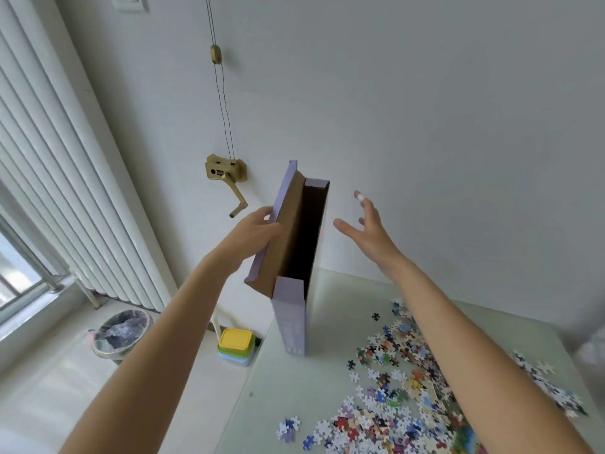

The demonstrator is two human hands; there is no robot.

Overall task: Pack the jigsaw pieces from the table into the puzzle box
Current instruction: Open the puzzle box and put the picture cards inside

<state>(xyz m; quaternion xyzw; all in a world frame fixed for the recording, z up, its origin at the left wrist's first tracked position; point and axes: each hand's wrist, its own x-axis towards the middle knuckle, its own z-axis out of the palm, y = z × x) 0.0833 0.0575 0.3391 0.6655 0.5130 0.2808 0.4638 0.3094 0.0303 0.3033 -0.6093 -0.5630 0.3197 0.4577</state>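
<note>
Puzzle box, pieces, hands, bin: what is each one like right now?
Puzzle box: standing upright on the table, top open.
Box flap: swung open to the left.
Jigsaw pieces: loose, scattered on the table, not packed.
Left hand: holds the flap.
Right hand: open, empty, beside the box.
Trash bin: on the floor, lined with a bag.

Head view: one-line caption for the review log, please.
Left hand holds the flap of the upright puzzle box open; right hand hovers open beside it, jigsaw pieces on table.
</note>
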